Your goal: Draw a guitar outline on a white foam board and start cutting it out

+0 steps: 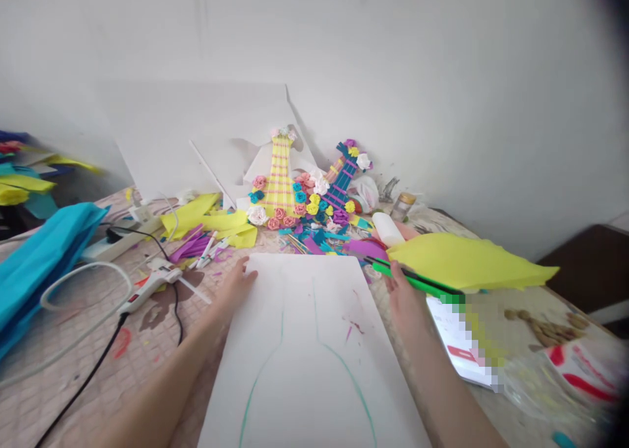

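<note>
A white board [314, 376] lies in front of me, with a green outline drawn on it: two upright lines that flare into wide curves. My left hand [240, 284] grips the board's upper left edge, the thumb on top. To the right of the board, my right hand [405, 297] is closed around a green and black utility knife [417, 281], its tip pointing left across the board's upper right corner. Beyond the board stand a yellow woven dress-shaped piece [281, 179] and a blue one [343, 179], both trimmed with paper roses.
Power strips [150, 287] with cables and folded blue paper [49, 264] lie left. Paper scraps [314, 238] cover the back. On the right are a yellow sheet [466, 261], a phone [457, 343], a glass jar [403, 205] and a plastic packet [565, 376].
</note>
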Motion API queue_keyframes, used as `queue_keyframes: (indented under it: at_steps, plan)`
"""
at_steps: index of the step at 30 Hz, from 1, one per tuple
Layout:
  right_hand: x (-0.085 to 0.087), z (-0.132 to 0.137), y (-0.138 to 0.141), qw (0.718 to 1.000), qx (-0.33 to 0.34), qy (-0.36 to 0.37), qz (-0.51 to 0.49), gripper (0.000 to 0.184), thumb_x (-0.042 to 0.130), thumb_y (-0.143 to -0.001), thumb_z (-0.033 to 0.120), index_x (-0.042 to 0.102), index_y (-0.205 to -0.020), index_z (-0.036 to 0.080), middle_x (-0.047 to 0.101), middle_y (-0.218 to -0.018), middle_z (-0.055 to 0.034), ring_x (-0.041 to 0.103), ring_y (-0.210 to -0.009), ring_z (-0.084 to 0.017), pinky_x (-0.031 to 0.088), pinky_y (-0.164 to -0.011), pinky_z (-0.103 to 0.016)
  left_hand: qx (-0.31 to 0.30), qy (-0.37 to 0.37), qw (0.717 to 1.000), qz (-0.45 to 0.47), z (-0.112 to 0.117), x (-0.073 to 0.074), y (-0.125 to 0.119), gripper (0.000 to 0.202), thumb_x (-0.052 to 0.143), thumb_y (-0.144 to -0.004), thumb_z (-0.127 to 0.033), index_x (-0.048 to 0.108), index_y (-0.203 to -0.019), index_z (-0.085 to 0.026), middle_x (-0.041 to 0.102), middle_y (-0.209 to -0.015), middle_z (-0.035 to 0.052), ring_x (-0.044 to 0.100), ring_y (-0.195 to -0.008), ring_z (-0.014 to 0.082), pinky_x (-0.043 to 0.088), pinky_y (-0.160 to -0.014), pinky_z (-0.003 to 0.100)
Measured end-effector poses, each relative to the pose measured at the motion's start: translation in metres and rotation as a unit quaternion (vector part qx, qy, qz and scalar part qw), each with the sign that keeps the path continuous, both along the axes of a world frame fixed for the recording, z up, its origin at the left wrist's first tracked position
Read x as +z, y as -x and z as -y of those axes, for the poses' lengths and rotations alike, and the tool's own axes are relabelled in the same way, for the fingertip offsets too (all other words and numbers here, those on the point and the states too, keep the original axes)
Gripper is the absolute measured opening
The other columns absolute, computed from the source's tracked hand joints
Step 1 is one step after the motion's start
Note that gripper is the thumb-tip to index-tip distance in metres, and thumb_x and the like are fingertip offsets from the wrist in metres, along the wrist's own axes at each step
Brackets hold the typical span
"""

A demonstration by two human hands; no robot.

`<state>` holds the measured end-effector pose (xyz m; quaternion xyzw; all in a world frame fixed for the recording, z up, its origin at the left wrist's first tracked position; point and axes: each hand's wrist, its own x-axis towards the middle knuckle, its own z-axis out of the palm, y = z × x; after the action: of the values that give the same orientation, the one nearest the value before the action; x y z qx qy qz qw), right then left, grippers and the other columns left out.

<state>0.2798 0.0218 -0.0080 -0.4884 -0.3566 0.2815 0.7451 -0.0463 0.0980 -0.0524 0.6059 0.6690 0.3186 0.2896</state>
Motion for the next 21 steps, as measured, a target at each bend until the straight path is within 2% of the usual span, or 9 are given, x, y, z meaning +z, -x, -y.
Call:
queue_keyframes:
  at_steps: [2,6,8,10,12,14,16,18,21]
  plan:
    - [0.003,-0.018,0.002,1.000,0.006,0.007,-0.023,0.031,0.071,-0.064,0.039,0.056,-0.084,0.021,0.061,-0.069,0.0018,0.055,-0.054,-0.012,0.045,-0.051,-0.025,-0.007,0.002,1.000,-0.002,0.000,0.000,-0.001,0.052,0.045,-0.078,-0.034,0.040,-0.127,-0.016,0.055,-0.115,0.0152,0.057,-0.101,0.0236,0.045,-0.083,0.036]
    - [0.003,-0.049,0.018,0.988,0.127,0.088,0.008,0.041,0.067,-0.063,0.050,0.058,-0.086,0.017,0.062,-0.064,-0.0007,0.058,-0.054,-0.014,0.044,-0.050,-0.026,-0.017,-0.013,1.000,-0.008,0.001,0.000,-0.004,0.050,0.043,-0.080,-0.030,0.040,-0.128,-0.016,0.052,-0.123,0.0135,0.050,-0.113,0.0236,0.037,-0.095,0.037]
    - [0.000,-0.061,0.028,0.979,0.165,0.113,0.036,0.043,0.066,-0.062,0.054,0.059,-0.080,0.016,0.063,-0.063,-0.0020,0.058,-0.053,-0.015,0.043,-0.049,-0.027,-0.020,-0.018,1.000,-0.012,0.001,0.000,-0.005,0.050,0.043,-0.080,-0.028,0.040,-0.128,-0.013,0.049,-0.127,0.0149,0.045,-0.119,0.0247,0.031,-0.101,0.038]
    - [-0.006,-0.069,0.035,0.976,0.174,0.119,0.051,0.038,0.069,-0.059,0.051,0.059,-0.068,0.016,0.060,-0.056,-0.0003,0.055,-0.049,-0.014,0.041,-0.048,-0.027,-0.025,-0.020,0.999,-0.012,-0.001,0.000,-0.004,0.051,0.043,-0.080,-0.027,0.040,-0.128,-0.010,0.047,-0.129,0.0169,0.042,-0.122,0.0255,0.027,-0.104,0.038]
    - [-0.012,-0.073,0.038,0.976,0.169,0.121,0.066,0.035,0.073,-0.057,0.045,0.052,-0.052,0.017,0.052,-0.046,0.0035,0.049,-0.044,-0.011,0.038,-0.047,-0.025,-0.032,-0.020,0.999,-0.006,-0.003,0.001,-0.002,0.050,0.043,-0.080,-0.026,0.041,-0.128,-0.009,0.046,-0.131,0.0170,0.041,-0.123,0.0252,0.025,-0.105,0.038]
    - [-0.017,-0.074,0.039,0.978,0.154,0.119,0.072,0.038,0.074,-0.057,0.040,0.044,-0.045,0.019,0.043,-0.039,0.0067,0.043,-0.040,-0.008,0.033,-0.045,-0.024,-0.037,-0.020,0.999,0.003,-0.005,0.000,0.001,0.050,0.044,-0.080,-0.026,0.042,-0.127,-0.011,0.045,-0.133,0.0154,0.039,-0.125,0.0244,0.023,-0.106,0.038]
    - [-0.019,-0.072,0.038,0.981,0.140,0.116,0.064,0.035,0.072,-0.060,0.039,0.046,-0.048,0.019,0.041,-0.038,0.0074,0.042,-0.039,-0.009,0.032,-0.044,-0.025,-0.039,-0.020,0.999,0.014,-0.008,-0.002,0.003,0.049,0.045,-0.079,-0.026,0.043,-0.127,-0.013,0.043,-0.135,0.0138,0.037,-0.126,0.0237,0.022,-0.107,0.037]
    - [-0.017,-0.067,0.039,0.984,0.132,0.113,0.047,0.028,0.069,-0.063,0.042,0.053,-0.060,0.019,0.047,-0.043,0.0063,0.046,-0.042,-0.010,0.033,-0.044,-0.025,-0.033,-0.020,0.999,0.027,-0.009,-0.004,0.003,0.050,0.044,-0.080,-0.026,0.042,-0.127,-0.014,0.044,-0.134,0.0125,0.039,-0.124,0.0231,0.025,-0.105,0.037]
    - [-0.007,-0.053,0.044,0.985,0.130,0.115,0.013,0.033,0.069,-0.062,0.045,0.058,-0.075,0.017,0.059,-0.056,0.0014,0.055,-0.049,-0.013,0.038,-0.045,-0.025,-0.007,-0.023,0.999,0.044,-0.011,-0.007,0.003,0.050,0.043,-0.080,-0.027,0.041,-0.129,-0.016,0.046,-0.132,0.0106,0.045,-0.119,0.0224,0.032,-0.101,0.036]
